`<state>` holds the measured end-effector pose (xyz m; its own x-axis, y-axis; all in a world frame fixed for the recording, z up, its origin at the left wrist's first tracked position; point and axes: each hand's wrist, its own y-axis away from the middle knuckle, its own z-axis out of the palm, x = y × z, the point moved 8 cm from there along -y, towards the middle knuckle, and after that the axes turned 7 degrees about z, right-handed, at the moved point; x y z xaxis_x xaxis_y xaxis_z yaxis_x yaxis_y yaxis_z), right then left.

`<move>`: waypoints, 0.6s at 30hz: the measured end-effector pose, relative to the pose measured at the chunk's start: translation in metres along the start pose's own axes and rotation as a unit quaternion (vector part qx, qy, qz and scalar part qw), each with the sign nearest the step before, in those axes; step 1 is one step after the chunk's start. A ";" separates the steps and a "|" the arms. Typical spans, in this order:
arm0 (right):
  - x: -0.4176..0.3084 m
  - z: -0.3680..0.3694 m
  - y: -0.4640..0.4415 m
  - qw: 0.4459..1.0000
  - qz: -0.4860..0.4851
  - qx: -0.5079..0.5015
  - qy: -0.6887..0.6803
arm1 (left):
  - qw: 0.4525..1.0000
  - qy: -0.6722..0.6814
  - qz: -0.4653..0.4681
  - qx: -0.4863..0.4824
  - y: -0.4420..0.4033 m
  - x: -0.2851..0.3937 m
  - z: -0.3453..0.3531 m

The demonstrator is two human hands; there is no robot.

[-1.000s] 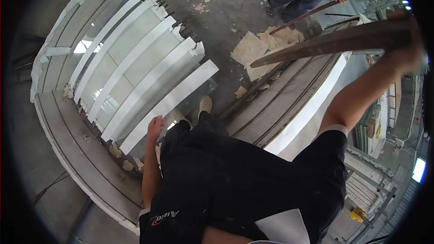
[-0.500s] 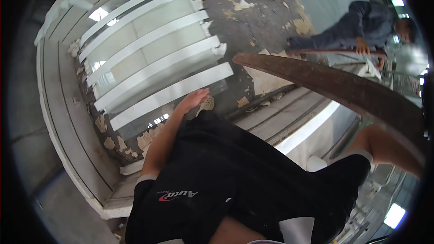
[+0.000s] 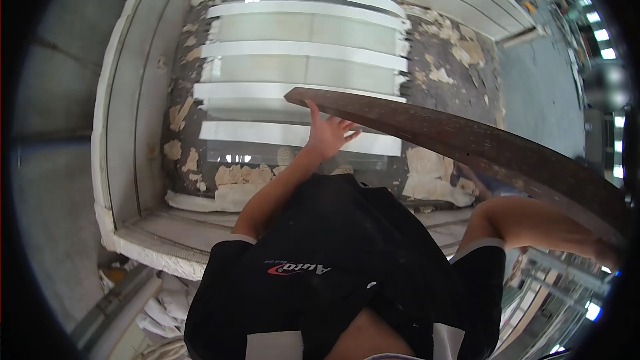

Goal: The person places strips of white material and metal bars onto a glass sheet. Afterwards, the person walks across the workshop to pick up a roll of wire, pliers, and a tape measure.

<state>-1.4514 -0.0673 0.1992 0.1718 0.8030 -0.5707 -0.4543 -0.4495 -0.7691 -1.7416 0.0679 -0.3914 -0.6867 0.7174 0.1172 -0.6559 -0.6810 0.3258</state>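
A long brown beam [image 3: 467, 140], scuffed along its side, slants from the right edge to a tip above the glass. My left hand [image 3: 328, 135] is open, its fingers spread and its thumb close to the beam's tip; I cannot tell whether they touch. At the far right, my right hand [image 3: 603, 253] grips the beam's other end, its fingers mostly hidden in the dark border. Below lie glass panels [image 3: 267, 67] crossed by several white strips [image 3: 260, 132]. The beam covers part of these strips.
A pale low-walled frame [image 3: 123, 127] surrounds the dark floor, which has torn paper scraps [image 3: 243, 177] on it. More scraps [image 3: 430, 167] lie right of the glass. A grey floor [image 3: 540, 93] stretches beyond the frame, and white bundled material [image 3: 170, 310] sits at lower left.
My view has turned toward the glass. The beam's tip now hangs over the strips, and my left hand has risen near it with fingers spread. The other person is no longer clearly visible.
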 end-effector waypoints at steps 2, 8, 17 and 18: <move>0.050 0.020 0.010 0.983 0.022 0.181 0.002 | 0.978 0.083 0.188 -0.015 0.021 0.070 0.004; 0.211 0.000 0.066 0.967 0.223 0.119 -0.022 | 0.915 0.173 0.329 0.157 0.076 0.191 -0.081; 0.378 -0.037 0.255 0.809 0.480 0.325 0.098 | 0.911 0.012 0.371 0.183 0.184 0.303 -0.123; 0.392 -0.049 0.272 0.804 0.501 0.303 0.101 | 0.908 -0.024 0.363 0.210 0.192 0.309 -0.125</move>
<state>-1.4647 0.1057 -0.2481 -0.4359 0.0495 -0.8986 -0.7851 -0.5091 0.3528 -2.1188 0.1401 -0.4102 -0.8696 0.1146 0.4803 0.1473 -0.8682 0.4739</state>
